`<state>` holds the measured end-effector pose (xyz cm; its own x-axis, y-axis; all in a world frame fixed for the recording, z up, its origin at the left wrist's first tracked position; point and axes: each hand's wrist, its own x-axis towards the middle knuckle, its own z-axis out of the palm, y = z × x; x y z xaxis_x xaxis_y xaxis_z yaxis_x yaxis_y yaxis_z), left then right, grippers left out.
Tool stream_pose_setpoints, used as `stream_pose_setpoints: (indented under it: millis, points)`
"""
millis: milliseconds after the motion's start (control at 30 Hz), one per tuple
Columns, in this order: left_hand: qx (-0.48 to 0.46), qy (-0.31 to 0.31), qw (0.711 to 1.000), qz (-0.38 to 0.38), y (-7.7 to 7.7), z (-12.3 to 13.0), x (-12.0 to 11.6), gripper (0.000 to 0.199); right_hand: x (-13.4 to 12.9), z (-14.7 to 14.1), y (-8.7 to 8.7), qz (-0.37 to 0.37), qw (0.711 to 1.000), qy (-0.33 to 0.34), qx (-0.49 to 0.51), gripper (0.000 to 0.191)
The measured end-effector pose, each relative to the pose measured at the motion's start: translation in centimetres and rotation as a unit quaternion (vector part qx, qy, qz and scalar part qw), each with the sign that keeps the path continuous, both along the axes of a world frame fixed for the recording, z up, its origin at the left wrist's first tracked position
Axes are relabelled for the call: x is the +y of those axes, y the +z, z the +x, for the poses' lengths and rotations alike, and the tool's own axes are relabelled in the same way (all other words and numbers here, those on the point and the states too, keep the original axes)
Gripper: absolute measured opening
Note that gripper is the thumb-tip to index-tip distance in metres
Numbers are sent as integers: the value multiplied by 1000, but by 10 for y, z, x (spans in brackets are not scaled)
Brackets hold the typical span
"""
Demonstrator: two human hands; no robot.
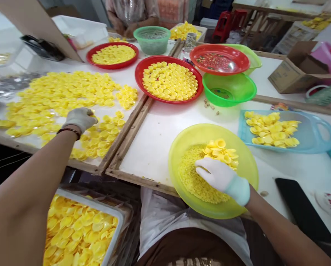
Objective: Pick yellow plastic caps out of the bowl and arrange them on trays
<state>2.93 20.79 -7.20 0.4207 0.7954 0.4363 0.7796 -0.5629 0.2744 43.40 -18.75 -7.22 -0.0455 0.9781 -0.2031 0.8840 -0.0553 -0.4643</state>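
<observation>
My left hand [81, 120], in a pale glove, is over the left table with its fingers curled in. Small yellow cup-shaped pieces [68, 88] are spread around it; whether it grips one is hidden. Inside a yellow bowl [179, 147], my right hand [218, 175] wears a white glove with a light green cuff. Its thumb and fingers are closed together, and what they hold cannot be made out. Under it lie small yellow granules [193, 177]. A heap of yellow cup pieces [221, 151] rests in the bowl just beyond the knuckles.
Two red trays [168, 98] of cup pieces stand farther back, near a green basin [229, 88]. A blue scoop-shaped tray [306, 136] holds more pieces; a black phone [304, 208] lies nearby. Below left is a full crate [118, 221]. Another person [132, 14] sits opposite.
</observation>
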Motion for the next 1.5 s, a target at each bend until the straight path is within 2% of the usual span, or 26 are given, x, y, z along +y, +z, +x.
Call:
stream_pose_setpoints:
  millis: [67,133,200,267,333,367,400,467,533,567,633,700,800,867,900,933,1000,1067,1133,1200,1333,1500]
  points:
    - [-7,-67,998,0,-10,-1,6,42,0,-2,3,-33,999,27,-29,21]
    - [-18,-124,992,0,-13,1,10,35,0,-3,4,-74,995,63,-34,22]
    - [-33,-120,992,-1,-7,9,7,24,1,-2,5,-124,988,93,-14,29]
    - [-46,-69,997,6,7,31,-10,17,0,0,6,-171,978,116,10,31]
    - [-43,-26,999,15,24,68,-44,6,-1,4,7,-193,971,135,40,27]
    - [-37,-26,999,10,32,93,-67,6,-3,6,7,-190,970,138,60,21]
    - [-37,-56,998,6,39,121,-93,11,-5,8,8,-181,971,135,83,15]
    - [-49,-174,983,-6,44,179,-148,22,-11,12,10,-151,973,114,131,7]
    - [-13,-351,935,-57,38,234,-202,20,-18,15,13,-115,978,76,155,7]
    - [35,-405,911,-69,33,257,-224,20,-23,17,15,-98,982,53,155,8]
    - [144,-458,874,-76,19,294,-259,26,-31,22,19,-65,986,14,150,8]
    - [204,-468,856,-82,7,317,-276,24,-40,28,23,-45,987,-9,154,8]
    - [165,-437,869,-162,0,327,-277,16,-49,39,28,-17,986,-31,165,8]
    - [85,-385,877,-274,2,321,-272,16,-52,45,31,12,984,-46,170,8]
    - [43,-353,869,-345,4,316,-271,15,-51,46,33,33,983,-51,175,8]
    - [5,-321,849,-420,6,312,-270,13,-49,47,34,57,981,-53,180,8]
    - [-45,-260,788,-556,10,303,-272,13,-43,45,36,108,975,-53,185,8]
    - [-70,-218,732,-642,13,298,-276,17,-34,39,37,146,972,-43,178,8]
    - [-89,-202,700,-679,15,295,-280,19,-27,35,36,160,974,-23,157,9]
    - [-111,-191,685,-694,17,293,-280,20,-25,33,35,168,976,-16,136,13]
    - [-148,-173,678,-699,20,287,-277,24,-31,39,31,187,972,-69,127,14]
    - [-139,-200,686,-686,20,279,-279,28,-35,34,26,147,974,-85,149,21]
